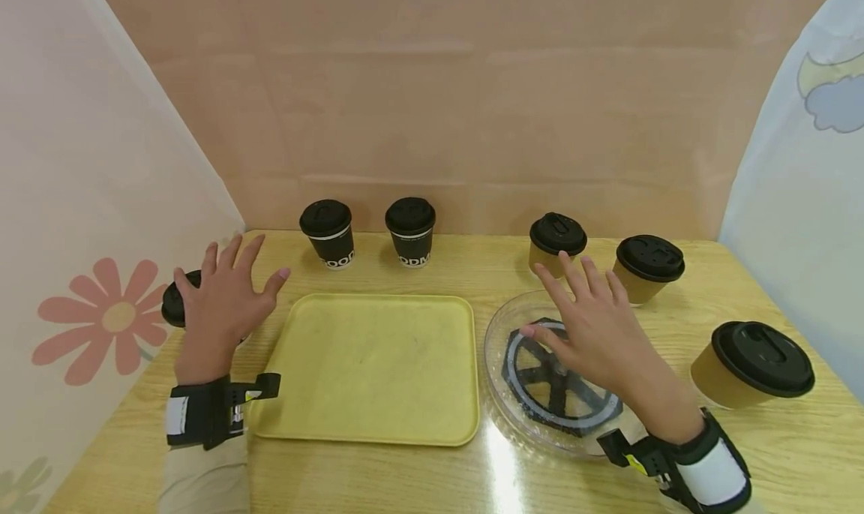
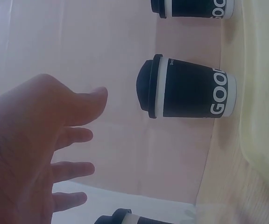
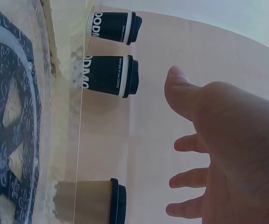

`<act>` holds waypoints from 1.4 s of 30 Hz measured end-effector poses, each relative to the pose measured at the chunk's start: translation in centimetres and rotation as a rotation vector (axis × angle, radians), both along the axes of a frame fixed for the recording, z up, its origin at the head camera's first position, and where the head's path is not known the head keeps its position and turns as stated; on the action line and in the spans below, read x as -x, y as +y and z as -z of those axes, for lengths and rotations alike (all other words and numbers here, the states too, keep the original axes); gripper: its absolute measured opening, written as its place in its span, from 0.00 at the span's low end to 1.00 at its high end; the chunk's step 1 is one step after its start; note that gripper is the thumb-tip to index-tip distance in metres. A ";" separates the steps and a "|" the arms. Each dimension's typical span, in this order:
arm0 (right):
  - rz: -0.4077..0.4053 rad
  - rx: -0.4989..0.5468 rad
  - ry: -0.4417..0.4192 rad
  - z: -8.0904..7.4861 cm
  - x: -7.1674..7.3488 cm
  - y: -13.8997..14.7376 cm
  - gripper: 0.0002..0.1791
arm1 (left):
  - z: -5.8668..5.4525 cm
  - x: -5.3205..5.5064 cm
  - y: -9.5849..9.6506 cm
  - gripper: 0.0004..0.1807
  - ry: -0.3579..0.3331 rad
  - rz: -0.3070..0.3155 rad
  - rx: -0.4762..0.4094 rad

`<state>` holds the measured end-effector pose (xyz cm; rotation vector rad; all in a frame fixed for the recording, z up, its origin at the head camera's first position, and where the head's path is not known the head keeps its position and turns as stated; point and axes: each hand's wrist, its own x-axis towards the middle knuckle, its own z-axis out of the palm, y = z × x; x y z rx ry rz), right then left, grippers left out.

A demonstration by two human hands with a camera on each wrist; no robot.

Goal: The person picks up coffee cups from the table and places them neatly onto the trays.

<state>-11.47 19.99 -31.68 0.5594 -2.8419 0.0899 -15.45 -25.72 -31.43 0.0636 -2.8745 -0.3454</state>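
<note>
My left hand (image 1: 226,296) hovers with fingers spread and holds nothing. It partly hides a black-lidded cup (image 1: 173,302) at the far left. Two black paper cups with white lettering, one left (image 1: 328,236) and one right (image 1: 412,236), stand upright at the back; the left wrist view shows a black cup (image 2: 193,88) beyond my thumb. Over the clear round dish (image 1: 496,371), my right hand (image 1: 601,338) is spread and holds nothing. Brown cups with black lids stand around it: one behind (image 1: 558,236), one to its right (image 1: 644,270), and a larger one (image 1: 752,368) nearer the front.
A yellow tray (image 1: 378,371) lies mid-table, left of the dish. Inside or beneath the clear dish shows a dark spoked wheel shape (image 1: 556,394). Brown sheeting (image 1: 472,109) closes off the back, with pale printed panels at the left (image 1: 101,161) and right (image 1: 810,199).
</note>
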 end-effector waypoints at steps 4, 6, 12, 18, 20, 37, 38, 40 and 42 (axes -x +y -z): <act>-0.009 -0.002 -0.009 0.2 -0.1 -0.3 0.46 | 0.0 0.0 -0.2 0.40 0.003 -0.004 -0.007; -0.019 -0.007 -0.006 0.2 -0.1 -0.5 0.46 | 0.0 -0.1 -0.2 0.39 0.002 -0.010 -0.006; -0.033 -0.019 0.002 0.3 -0.3 -1.0 0.46 | -0.1 -0.2 -0.5 0.40 -0.007 -0.016 -0.007; -0.046 -0.008 -0.024 0.4 -0.6 -1.7 0.46 | -0.1 -0.4 -1.2 0.40 -0.023 -0.026 -0.016; -0.049 -0.014 -0.016 0.5 -0.6 -1.9 0.46 | 0.0 -0.5 -1.3 0.40 -0.023 -0.028 -0.018; -0.092 -0.031 -0.034 0.8 -1.0 -3.2 0.45 | 0.1 -0.4 -1.8 0.41 -0.052 -0.047 -0.036; -0.096 -0.028 -0.039 0.9 -1.1 -3.3 0.46 | 0.1 -0.4 -1.8 0.42 -0.055 -0.050 -0.036; -0.102 -0.025 -0.049 1.0 -1.3 -3.6 0.46 | 0.2 -0.4 -1.9 0.42 -0.063 -0.056 -0.036; -0.107 -0.028 -0.048 1.1 -1.4 -3.7 0.46 | 0.3 -0.3 -2.0 0.42 -0.067 -0.059 -0.039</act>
